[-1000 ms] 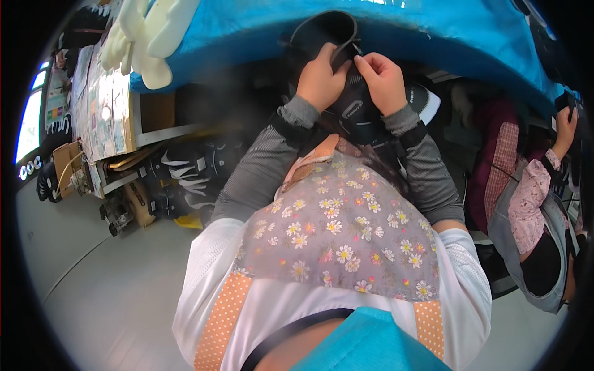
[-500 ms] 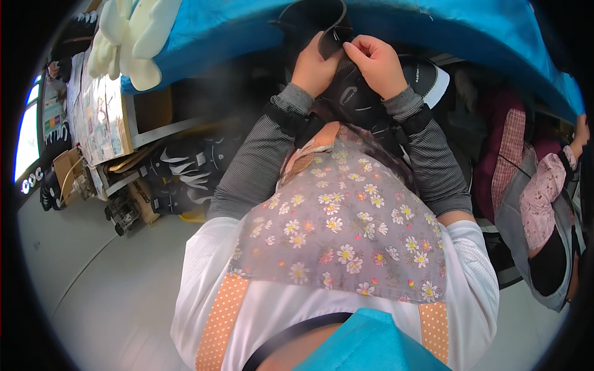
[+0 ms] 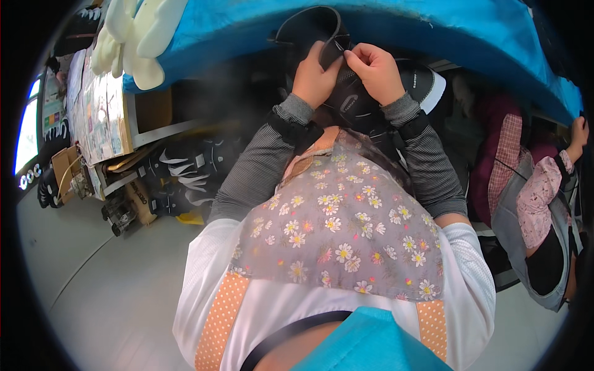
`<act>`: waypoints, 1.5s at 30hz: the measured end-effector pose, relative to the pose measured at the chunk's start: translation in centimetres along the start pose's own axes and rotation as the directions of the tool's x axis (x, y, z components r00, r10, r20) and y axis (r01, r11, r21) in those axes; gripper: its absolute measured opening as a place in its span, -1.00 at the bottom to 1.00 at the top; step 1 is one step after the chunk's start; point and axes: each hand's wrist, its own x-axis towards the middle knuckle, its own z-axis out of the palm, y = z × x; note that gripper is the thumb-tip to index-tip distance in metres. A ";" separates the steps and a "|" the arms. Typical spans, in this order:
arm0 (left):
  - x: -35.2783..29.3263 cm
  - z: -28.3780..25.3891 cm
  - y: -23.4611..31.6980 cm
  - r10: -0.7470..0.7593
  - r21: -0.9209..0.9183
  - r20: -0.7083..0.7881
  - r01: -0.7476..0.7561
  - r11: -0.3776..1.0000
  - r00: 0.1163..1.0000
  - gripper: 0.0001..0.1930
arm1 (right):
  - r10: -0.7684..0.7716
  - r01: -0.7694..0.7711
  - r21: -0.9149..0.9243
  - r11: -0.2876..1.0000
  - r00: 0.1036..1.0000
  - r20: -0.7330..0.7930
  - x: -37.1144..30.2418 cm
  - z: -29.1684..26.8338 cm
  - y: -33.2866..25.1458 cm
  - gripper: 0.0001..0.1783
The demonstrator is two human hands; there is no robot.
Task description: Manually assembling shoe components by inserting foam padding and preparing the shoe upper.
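My left hand (image 3: pixel 314 75) is closed on the rim of a black shoe upper (image 3: pixel 350 105), its thumb laid along the edge. From that grip the upper's dark edge (image 3: pixel 338 20) curves away in a wide open loop. Just to the right, my right hand (image 3: pixel 377 73) pinches thumb and forefinger together at the same rim, close to the left thumb. Whatever lies in that pinch is too small to make out. Beside the right wrist is another black upper (image 3: pixel 416 80) with a white end piece (image 3: pixel 435 93).
A blue cloth-covered surface (image 3: pixel 427 34) runs along the far side. Cream foam-like pieces (image 3: pixel 148 43) hang at its left end. Several black uppers (image 3: pixel 185 167) are stacked on a lower shelf at left. A co-worker's arm in a pink floral sleeve (image 3: pixel 537 204) is at right.
Both hands and the held upper have shifted slightly nearer to me. More of the loop's far edge shows now. The grips look the same.
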 end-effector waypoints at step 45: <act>3.5 0.1 0.1 -0.010 -0.018 0.157 0.013 1.000 0.988 -0.59 | 0.073 -0.080 0.241 0.967 0.997 0.035 2.3 -1.4 2.7 -0.71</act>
